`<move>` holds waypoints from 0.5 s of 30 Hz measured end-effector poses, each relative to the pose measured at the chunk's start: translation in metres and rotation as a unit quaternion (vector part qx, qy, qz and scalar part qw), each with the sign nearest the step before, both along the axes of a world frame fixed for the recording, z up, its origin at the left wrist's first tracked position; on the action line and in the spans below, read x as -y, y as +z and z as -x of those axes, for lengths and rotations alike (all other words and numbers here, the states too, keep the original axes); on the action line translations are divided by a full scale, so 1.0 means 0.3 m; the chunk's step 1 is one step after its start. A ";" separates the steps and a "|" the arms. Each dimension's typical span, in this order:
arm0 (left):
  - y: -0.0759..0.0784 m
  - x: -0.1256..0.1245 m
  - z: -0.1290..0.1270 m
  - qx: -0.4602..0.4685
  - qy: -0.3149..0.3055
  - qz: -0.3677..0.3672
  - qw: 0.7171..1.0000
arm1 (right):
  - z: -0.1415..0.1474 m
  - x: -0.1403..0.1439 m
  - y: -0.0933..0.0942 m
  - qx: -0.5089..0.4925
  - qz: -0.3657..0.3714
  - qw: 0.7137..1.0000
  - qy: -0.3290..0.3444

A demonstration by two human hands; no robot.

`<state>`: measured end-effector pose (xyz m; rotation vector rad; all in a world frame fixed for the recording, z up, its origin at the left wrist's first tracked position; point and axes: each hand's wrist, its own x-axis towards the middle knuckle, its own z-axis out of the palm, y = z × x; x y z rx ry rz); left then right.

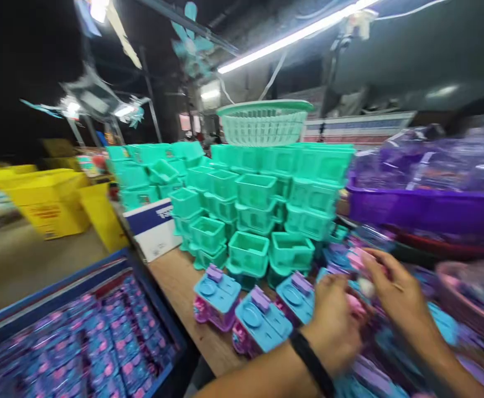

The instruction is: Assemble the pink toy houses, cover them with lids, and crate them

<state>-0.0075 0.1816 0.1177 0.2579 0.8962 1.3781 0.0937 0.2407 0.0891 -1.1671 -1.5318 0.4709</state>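
My left hand (pixel 336 320), with a black band at the wrist, is curled around a small pink plastic toy part (pixel 355 305) over the wooden table (pixel 175 279). My right hand (pixel 395 293) meets it from the right, fingers pinched on the same pink piece and a small white bit (pixel 366 286). Just left of my hands stand three assembled toy houses with blue roofs and pink walls (pixel 217 296). The picture is motion-blurred, so the grip details are unclear.
A big stack of teal plastic boxes (pixel 250 204) fills the table's back, topped by a teal basket (pixel 264 121). A purple tray (pixel 424 207) of clear bags sits right. A blue crate (pixel 79 331) of packed toys stands lower left; yellow bins (pixel 48 202) farther left.
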 end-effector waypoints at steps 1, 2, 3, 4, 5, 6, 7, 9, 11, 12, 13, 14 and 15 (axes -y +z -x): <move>0.004 0.000 0.010 -0.025 -0.013 -0.004 1.000 | -0.035 0.017 0.010 -0.017 0.019 1.000 -0.013; 0.007 0.000 0.031 -0.035 -0.017 -0.014 0.999 | -0.056 0.027 0.023 -0.039 0.033 0.998 -0.021; 0.009 0.001 0.058 -0.050 -0.016 -0.030 0.998 | -0.069 0.031 0.036 -0.063 0.042 0.997 -0.027; 0.009 0.002 0.087 -0.066 -0.017 -0.046 0.997 | -0.078 0.033 0.047 -0.086 0.049 0.995 -0.031; 0.008 0.003 0.115 -0.086 -0.021 -0.063 0.994 | -0.086 0.033 0.057 -0.107 0.054 0.992 -0.036; 0.004 0.004 0.138 -0.111 -0.028 -0.080 0.990 | -0.095 0.033 0.064 -0.131 0.063 0.989 -0.037; -0.001 0.004 0.154 -0.140 -0.039 -0.096 0.985 | -0.107 0.034 0.068 -0.156 0.079 0.984 -0.031; -0.014 -0.004 0.166 -0.206 -0.067 -0.124 0.968 | -0.136 0.036 0.067 -0.194 0.123 0.973 -0.010; -0.022 -0.024 0.155 -0.279 -0.098 -0.154 0.943 | -0.168 0.036 0.061 -0.209 0.161 0.965 0.006; -0.022 -0.038 0.143 -0.316 -0.113 -0.170 0.926 | -0.182 0.034 0.059 -0.208 0.174 0.962 0.012; -0.019 -0.056 0.128 -0.353 -0.128 -0.187 0.908 | -0.193 0.032 0.058 -0.203 0.181 0.962 0.016; -0.013 -0.076 0.112 -0.388 -0.142 -0.204 0.888 | -0.203 0.028 0.061 -0.192 0.184 0.964 0.021; -0.005 -0.099 0.096 -0.422 -0.153 -0.221 0.866 | -0.212 0.022 0.066 -0.174 0.183 0.967 0.028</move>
